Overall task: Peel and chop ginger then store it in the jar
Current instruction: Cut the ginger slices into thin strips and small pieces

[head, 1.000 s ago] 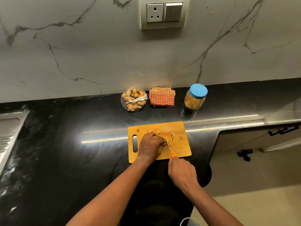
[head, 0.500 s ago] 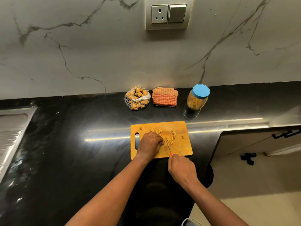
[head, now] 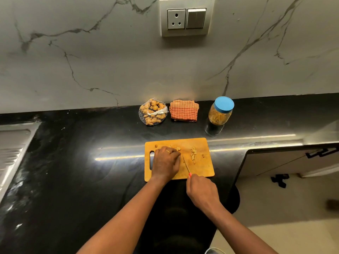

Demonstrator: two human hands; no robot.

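Right grip (head: 202, 191) curls round thin red-handled knife (head: 186, 165); left grip (head: 166, 162) pins pale ginger (head: 178, 148) on rectangular wooden board (head: 205, 167).

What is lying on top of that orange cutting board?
On the cutting board lie chopped ginger pieces, the left hand and the knife, gripped by the right hand. Anything under the left hand is covered.

Head view, steeply down, counter (head: 77, 180)
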